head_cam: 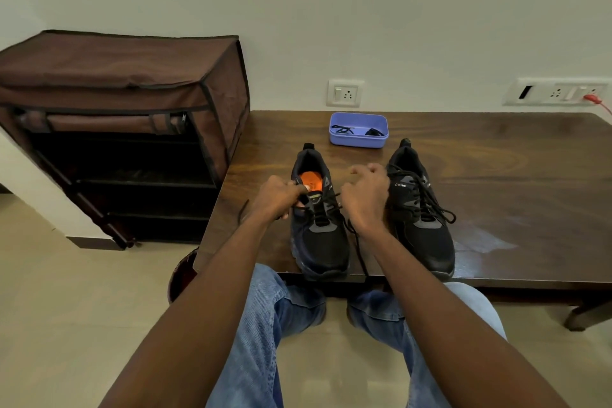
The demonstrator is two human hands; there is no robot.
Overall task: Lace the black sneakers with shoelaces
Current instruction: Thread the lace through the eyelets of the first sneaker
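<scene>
Head view: left sneaker (319,235) toe overhangs table (496,175) near edge at 6 o'clock; left hand (276,197) fingers pinch its collar, right hand (366,195) fingers curl round shoelace (357,242); bare tabletop toward 3 o'clock.

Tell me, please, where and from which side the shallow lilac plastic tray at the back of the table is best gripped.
Probably grip the shallow lilac plastic tray by its near long wall, coming from the front between the two black sneakers. The rim is low and open, so fingers can hook over it; the black laces inside lie below the rim, clear of a grip there.
</scene>
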